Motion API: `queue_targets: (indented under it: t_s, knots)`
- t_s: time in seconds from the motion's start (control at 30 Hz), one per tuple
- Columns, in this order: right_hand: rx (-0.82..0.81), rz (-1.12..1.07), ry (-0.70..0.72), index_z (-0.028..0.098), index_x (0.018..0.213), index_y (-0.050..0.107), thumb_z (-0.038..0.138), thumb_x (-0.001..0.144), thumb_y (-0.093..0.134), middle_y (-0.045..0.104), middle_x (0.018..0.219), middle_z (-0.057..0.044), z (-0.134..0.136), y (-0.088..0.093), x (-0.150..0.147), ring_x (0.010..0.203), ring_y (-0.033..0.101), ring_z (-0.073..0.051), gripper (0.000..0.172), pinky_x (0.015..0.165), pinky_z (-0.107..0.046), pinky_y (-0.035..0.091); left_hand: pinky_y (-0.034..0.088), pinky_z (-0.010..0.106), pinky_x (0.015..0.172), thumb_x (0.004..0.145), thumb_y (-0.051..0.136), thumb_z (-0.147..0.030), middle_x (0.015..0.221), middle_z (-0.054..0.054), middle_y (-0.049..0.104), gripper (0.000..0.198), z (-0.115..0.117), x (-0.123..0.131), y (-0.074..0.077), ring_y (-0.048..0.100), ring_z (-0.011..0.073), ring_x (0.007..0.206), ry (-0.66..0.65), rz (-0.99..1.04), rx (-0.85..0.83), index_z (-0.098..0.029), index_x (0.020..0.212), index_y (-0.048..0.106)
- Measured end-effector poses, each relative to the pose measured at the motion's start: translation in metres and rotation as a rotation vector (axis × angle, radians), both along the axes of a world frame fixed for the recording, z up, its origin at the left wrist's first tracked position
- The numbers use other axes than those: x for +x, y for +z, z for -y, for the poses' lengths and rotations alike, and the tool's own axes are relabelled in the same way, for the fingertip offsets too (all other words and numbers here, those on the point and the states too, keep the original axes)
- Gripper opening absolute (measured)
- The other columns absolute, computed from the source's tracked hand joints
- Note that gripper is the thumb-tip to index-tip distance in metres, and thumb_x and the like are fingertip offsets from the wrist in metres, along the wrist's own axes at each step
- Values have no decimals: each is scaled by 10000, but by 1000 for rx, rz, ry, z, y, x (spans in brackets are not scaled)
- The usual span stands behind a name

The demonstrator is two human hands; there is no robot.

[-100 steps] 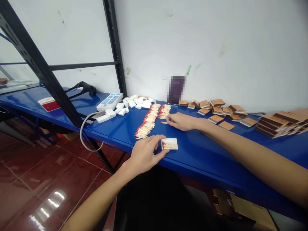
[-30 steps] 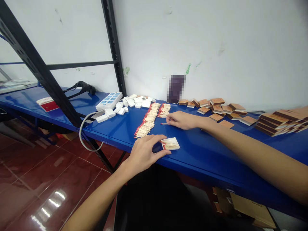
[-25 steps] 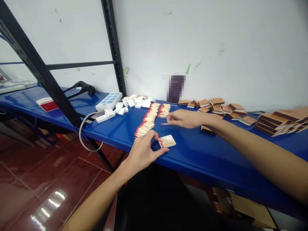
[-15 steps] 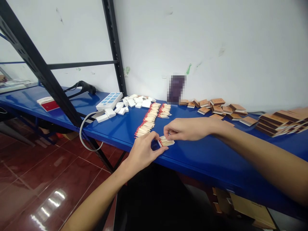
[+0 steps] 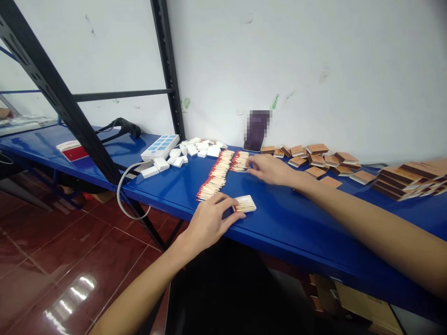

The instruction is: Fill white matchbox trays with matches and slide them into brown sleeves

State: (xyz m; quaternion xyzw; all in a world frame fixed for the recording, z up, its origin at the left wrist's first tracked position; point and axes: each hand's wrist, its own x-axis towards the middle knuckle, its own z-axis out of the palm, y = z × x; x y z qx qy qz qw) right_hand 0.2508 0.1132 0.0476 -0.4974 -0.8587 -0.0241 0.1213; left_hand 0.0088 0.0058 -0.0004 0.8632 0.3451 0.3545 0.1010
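A small white matchbox tray (image 5: 252, 203) with red-tipped matches lying in it rests near the table's front edge. My left hand (image 5: 213, 218) is closed on its left end, thumb and fingers on opposite sides. Farther back, my right hand (image 5: 267, 168) has its thumb and bent fingers at the plain ends of the matches in a short row (image 5: 239, 161). Its fingertips touch those matches; how many are pinched is hidden. A longer row of matches (image 5: 217, 176) runs beside it, red heads to the left.
White trays (image 5: 191, 149) lie piled at the back left beside a power strip (image 5: 160, 147). A phone (image 5: 256, 132) leans on the wall. Brown matchboxes (image 5: 316, 159) are scattered at the back right, with a stack (image 5: 401, 179) beyond. A black shelf post (image 5: 59, 88) rises at left.
My right hand has moved from over the tray back to the short row of matches. The matches inside the tray now show. My left hand keeps its hold on the tray.
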Motion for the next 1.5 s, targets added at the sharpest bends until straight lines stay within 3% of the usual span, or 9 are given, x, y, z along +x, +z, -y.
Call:
queue_targets:
  t_s: [0.33,0.7,1.07,1.23,1.37,1.5]
  knots:
    - [21,-20,22,180,1024,646,266,961,453,692,1047,-106,-10,-24,-5,940,600,-232,220,764,-321,400,536,328,855,927,630,-428,1092,51,708,318,0,0,0,681,212,962,21,-17,-21,-202,1150,635]
    - [7,-25,-1,201,1126,697,269,965,440,719,1140,-94,-9,-24,-6,1018,631,-252,311,824,-349,448,536,340,881,954,595,-397,1106,50,703,272,2,2,2,681,214,976,36,-28,-46,-209,1150,620]
    - [-4,-12,-28,228,1118,745,256,936,474,743,1104,-78,-6,-22,-9,990,646,-266,328,759,-334,455,540,336,857,949,598,-423,1093,51,700,308,1,1,-1,678,213,968,23,-36,-15,-200,1160,612]
    - [-48,-98,-10,192,1108,732,259,933,480,750,992,-81,-7,-23,-10,881,651,-229,314,768,-322,435,542,329,857,950,595,-427,1093,51,703,303,1,1,-2,682,210,966,22,-38,10,-207,1159,611]
    - [-76,-168,-17,177,982,721,316,920,510,722,846,-56,-7,-21,-11,768,623,-192,260,690,-289,411,539,329,865,947,603,-425,1092,51,704,303,1,1,-2,687,211,959,30,-49,12,-213,1163,604]
    - [-187,-154,-5,171,876,667,301,897,514,705,835,-57,-4,-13,-13,731,603,-175,202,665,-277,408,526,312,821,942,607,-430,1070,37,705,285,1,1,-1,685,206,931,40,-53,0,-222,1136,588]
